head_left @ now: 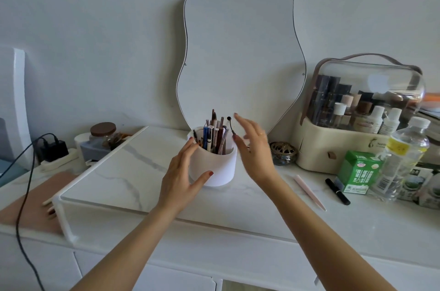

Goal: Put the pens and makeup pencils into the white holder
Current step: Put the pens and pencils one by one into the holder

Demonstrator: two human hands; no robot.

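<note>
The white holder [215, 167] stands on a marble-topped riser [119, 171], in front of the mirror. It holds several pens and makeup pencils [214, 136] upright. A thin curved black tool [230, 125] leans out at its right rim. My left hand [181, 176] grips the holder's left side, fingertips on the rim and thumb across the front. My right hand [254, 148] hovers just right of the holder with fingers spread, blurred and holding nothing. A pink pencil [309, 192] and a black pen [338, 192] lie on the counter to the right.
A wavy mirror [238, 52] leans against the wall. On the right are a brass dish [283, 151], a clear-lidded cosmetics case [352, 124], a green box [357, 171] and a water bottle [402, 155]. A jar [103, 133], a charger [53, 149] and a cable sit at left.
</note>
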